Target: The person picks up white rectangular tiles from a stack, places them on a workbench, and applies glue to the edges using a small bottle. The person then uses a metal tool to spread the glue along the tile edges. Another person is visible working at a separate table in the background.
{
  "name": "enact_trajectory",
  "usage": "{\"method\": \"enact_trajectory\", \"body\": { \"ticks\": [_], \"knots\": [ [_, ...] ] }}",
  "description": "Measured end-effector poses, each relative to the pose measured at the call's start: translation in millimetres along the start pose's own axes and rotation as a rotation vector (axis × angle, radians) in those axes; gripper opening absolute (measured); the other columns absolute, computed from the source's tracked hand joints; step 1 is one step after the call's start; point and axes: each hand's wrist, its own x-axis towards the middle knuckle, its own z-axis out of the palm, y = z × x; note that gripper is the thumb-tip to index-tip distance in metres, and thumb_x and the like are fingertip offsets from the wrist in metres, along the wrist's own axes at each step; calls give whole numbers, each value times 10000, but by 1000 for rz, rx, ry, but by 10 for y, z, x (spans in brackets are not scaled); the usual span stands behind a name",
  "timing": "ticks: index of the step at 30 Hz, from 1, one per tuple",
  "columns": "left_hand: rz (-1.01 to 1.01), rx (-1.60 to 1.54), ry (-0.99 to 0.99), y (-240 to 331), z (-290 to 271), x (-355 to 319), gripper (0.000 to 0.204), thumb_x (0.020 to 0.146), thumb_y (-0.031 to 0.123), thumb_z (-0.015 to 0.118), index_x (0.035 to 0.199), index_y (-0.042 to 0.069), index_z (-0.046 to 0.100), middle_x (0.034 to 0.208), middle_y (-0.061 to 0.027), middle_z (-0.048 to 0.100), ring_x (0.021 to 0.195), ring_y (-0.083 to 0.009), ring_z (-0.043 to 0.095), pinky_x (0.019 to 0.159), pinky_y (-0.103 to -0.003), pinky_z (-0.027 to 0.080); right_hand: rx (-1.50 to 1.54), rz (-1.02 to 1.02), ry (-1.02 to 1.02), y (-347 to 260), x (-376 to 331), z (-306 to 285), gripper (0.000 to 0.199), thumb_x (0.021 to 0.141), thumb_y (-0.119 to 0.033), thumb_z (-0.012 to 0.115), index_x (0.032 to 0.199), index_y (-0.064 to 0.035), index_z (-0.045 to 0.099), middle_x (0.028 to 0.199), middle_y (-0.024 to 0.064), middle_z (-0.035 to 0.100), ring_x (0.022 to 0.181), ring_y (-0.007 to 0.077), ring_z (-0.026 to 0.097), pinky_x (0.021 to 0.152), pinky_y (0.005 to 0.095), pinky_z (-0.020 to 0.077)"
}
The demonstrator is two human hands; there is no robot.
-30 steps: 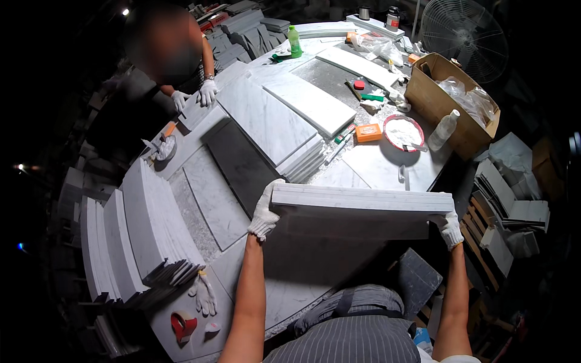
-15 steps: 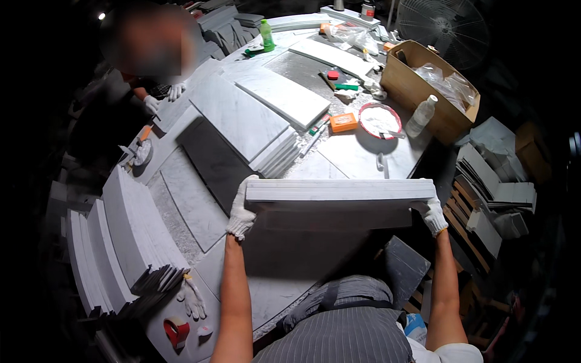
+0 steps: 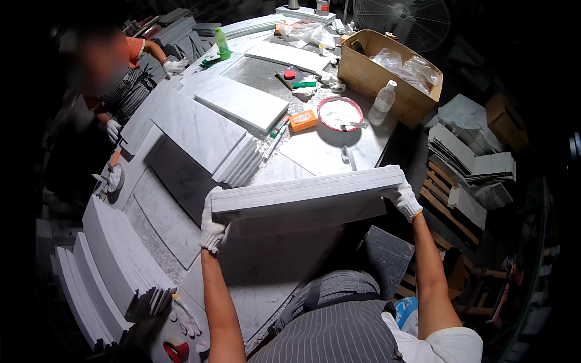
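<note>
My left hand [image 3: 212, 222], in a white knit glove, grips the left end of a short stack of white-grey marble slabs [image 3: 308, 189]. At the right end, my gloved right hand [image 3: 404, 199] is closed round the same slabs. They stand on edge in front of me, their long edges facing up and the right end a little higher. Below lies a broad marble sheet [image 3: 266, 290] in shadow. Just beyond my left hand is a stack of flat slabs [image 3: 200, 130] with a dark side panel [image 3: 181, 175] beside it.
Rows of upright slabs [image 3: 121, 254] stand at left, near a loose glove [image 3: 184, 317] and red tape roll [image 3: 177, 351]. Farther back are a bowl of white powder [image 3: 340, 114], an orange box [image 3: 302, 121], a bottle [image 3: 382, 104] and a carton [image 3: 387, 75]. A co-worker [image 3: 124, 91] is at far left.
The slabs in my hands have tilted, their right end now higher than the left. The whole view has swung, so the table things appear farther left. The co-worker's hands have moved apart.
</note>
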Motion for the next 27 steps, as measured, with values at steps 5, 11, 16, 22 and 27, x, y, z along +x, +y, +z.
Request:
{"method": "enact_trajectory", "body": {
  "ticks": [5, 11, 16, 22, 27],
  "knots": [
    [-32, 91, 53, -100, -82, 16, 569, 876, -26, 559, 1416, 99, 428, 1374, -74, 511, 1208, -228, 542, 1008, -385, 489, 97, -66, 40, 247, 9, -1, 771, 699, -88, 838, 1359, -89, 439, 1258, 62, 563, 1145, 155, 529, 1005, 315, 440],
    [23, 62, -43, -54, -118, 10, 470, 937, 78, 499, 1403, 85, 439, 1351, -79, 529, 1207, -227, 545, 1022, -376, 474, -82, -191, 306, -111, -339, -14, 726, 751, -106, 799, 1368, -93, 416, 1383, 127, 486, 1253, 277, 504, 1062, 381, 415],
    [-41, -46, 59, -53, -79, -8, 390, 976, 155, 470, 1357, 75, 494, 1293, -78, 572, 1175, -220, 567, 999, -372, 482, -485, -430, 304, -524, -500, -185, 519, 739, 14, 691, 1226, -106, 554, 1334, 138, 531, 1223, 316, 532, 1042, 397, 433],
    [-175, -71, 314, 136, 296, 106, 357, 1015, 306, 443, 1251, 82, 590, 1151, -59, 642, 1078, -190, 610, 926, -351, 504, -518, -430, 309, -540, -517, -152, 453, 747, 104, 594, 1164, -73, 596, 1252, 139, 590, 1174, 318, 569, 1010, 389, 453],
    [-129, -28, 171, 117, 149, 28, 482, 845, -21, 608, 1308, 90, 533, 1216, -64, 600, 1095, -198, 595, 977, -359, 481, -413, -411, 326, -510, -490, -47, 541, 654, 123, 609, 1149, -94, 592, 1240, 142, 597, 1162, 329, 570, 1001, 397, 460]
  ]
}}
